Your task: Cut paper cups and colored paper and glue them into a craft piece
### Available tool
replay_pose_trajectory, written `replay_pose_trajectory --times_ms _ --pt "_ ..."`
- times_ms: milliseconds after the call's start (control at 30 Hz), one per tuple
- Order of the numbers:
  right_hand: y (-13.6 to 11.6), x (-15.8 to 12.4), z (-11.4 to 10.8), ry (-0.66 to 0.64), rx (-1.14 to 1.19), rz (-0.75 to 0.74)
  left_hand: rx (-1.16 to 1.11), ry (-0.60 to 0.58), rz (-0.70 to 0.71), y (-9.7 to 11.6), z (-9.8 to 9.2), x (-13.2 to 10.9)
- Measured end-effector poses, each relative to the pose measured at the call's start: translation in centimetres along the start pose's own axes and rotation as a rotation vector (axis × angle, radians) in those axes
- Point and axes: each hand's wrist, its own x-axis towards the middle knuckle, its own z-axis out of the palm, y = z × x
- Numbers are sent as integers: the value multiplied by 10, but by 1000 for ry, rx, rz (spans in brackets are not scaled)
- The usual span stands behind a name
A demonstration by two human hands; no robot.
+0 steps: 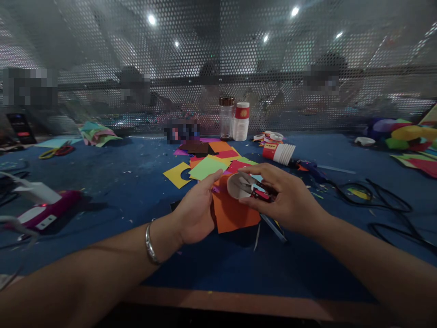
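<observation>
My left hand (198,209) is at the left edge of an orange paper sheet (235,216), with its thumb along the edge and its other fingers partly hidden behind. A white paper cup (233,187), its round mouth tilted toward me, is in front of the sheet. My right hand (287,193) grips scissors (261,195) with dark red and black handles, and its thumb and fingertips also touch the cup's rim. The metal blades cross the cup's mouth. Behind lie a light green sheet (209,167) and a yellow sheet (175,176) with a rounded cut-out.
Stacked cups (241,127) and a glass bottle (226,120) stand by the perforated screen (218,54). More cups (280,152) lie beside a blue glue gun (312,169) with a black cord (385,198). At left are a power strip (48,214) and scissors (56,151).
</observation>
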Motion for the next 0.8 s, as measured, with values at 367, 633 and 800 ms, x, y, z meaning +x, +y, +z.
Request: replay_pose_trajectory --times_ms 367,633,800 --pt "-3 -1 -3 -9 68 45 26 -170 44 2 -10 0" --pt "-6 -1 -5 -30 121 76 195 -148 143 -3 -10 -3" --pt "-5 -1 -5 -39 95 54 209 -27 161 -5 -8 -1"
